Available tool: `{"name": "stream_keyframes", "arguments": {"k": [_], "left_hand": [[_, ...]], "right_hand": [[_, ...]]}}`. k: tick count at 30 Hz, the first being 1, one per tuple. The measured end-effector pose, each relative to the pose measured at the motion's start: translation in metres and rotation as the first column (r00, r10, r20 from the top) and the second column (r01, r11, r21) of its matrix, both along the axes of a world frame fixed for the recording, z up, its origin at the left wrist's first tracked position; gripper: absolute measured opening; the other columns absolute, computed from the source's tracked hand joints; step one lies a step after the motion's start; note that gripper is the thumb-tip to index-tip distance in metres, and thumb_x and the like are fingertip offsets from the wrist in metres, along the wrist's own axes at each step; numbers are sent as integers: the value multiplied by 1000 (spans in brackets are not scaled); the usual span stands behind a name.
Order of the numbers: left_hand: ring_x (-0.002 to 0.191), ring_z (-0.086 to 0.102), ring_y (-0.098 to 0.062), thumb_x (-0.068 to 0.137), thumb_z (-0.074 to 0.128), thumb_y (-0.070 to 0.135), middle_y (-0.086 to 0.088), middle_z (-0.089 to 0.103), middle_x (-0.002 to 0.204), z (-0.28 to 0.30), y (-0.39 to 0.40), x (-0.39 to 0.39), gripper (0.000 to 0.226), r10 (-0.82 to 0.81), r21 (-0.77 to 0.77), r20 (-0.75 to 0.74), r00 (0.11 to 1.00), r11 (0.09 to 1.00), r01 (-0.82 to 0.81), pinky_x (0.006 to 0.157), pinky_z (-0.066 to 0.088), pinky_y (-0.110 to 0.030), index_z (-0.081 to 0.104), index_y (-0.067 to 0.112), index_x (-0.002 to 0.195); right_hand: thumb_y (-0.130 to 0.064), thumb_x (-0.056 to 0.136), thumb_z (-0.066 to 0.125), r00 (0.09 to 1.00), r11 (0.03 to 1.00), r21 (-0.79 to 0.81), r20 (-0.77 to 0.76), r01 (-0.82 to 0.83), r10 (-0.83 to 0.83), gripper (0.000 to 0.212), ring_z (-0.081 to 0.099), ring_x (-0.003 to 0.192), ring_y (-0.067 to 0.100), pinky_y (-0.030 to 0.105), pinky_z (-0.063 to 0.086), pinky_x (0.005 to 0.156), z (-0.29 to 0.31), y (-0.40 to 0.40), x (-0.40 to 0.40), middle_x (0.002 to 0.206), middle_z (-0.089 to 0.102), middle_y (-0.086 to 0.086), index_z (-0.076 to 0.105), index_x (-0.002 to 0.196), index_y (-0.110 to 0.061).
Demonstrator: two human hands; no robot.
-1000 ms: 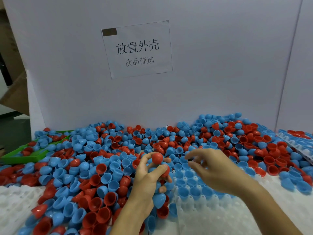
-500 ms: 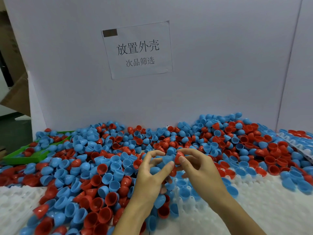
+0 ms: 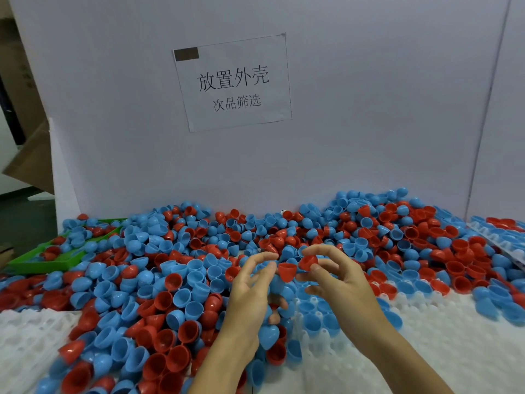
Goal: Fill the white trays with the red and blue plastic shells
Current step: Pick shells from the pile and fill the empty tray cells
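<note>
Red cone-shaped shell (image 3: 287,273) now passed between hands, glossy plastic.

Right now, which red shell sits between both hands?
The red shell with its point down, between the left hand and right hand; the others lie heaped.

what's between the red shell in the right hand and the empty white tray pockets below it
Nothing visible. The right hand pinches a red shell above the white tray; bare pockets lie just below and right, beside the few blue shells already seated.
</note>
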State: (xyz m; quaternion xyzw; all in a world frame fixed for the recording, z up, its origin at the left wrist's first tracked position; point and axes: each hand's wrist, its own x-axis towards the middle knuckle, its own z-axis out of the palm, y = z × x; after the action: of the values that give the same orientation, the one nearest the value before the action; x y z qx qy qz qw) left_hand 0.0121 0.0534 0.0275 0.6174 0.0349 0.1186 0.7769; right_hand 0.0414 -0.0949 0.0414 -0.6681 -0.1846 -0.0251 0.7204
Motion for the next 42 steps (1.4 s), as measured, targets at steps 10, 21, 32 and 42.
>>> {"name": "stream_keyframes", "arguments": {"k": [10,21,32,42], "left_hand": [[57,59,-15,67,81,43,0,74,97,2,0,-3,32,-78,70,32,996,995,75,41,38,-21,78,29,96],[98,71,-16,64,90,28,3,74,101,-6,4,3,32,-66,399,182,981,917,-12,85,58,-30,76,35,92],[65,64,-5,65,84,30,3,74,97,1,-1,-1,34,-26,230,147,989,973,-8,50,46,-13,75,26,97],[55,55,-15,94,64,5,-4,73,98,-1,2,2,14,10,-28,34,999,1000,-9,37,34,-21,72,15,98]], "right_hand": [[-7,98,59,994,993,-82,84,80,-73,18,72,87,9,20,57,71,-4,1,2,89,74,-5,68,96,-23],[-41,83,76,968,845,-477,176,243,-179,8,62,91,1,17,49,77,-3,-9,4,96,65,-24,73,87,-34],[-21,90,71,912,803,-456,324,383,-251,11,57,83,-8,6,40,64,39,-47,14,90,61,-21,69,93,-31],[-10,93,67,942,320,-886,311,336,-129,20,60,72,0,10,46,56,15,-147,49,85,63,-18,73,88,-29]]}}
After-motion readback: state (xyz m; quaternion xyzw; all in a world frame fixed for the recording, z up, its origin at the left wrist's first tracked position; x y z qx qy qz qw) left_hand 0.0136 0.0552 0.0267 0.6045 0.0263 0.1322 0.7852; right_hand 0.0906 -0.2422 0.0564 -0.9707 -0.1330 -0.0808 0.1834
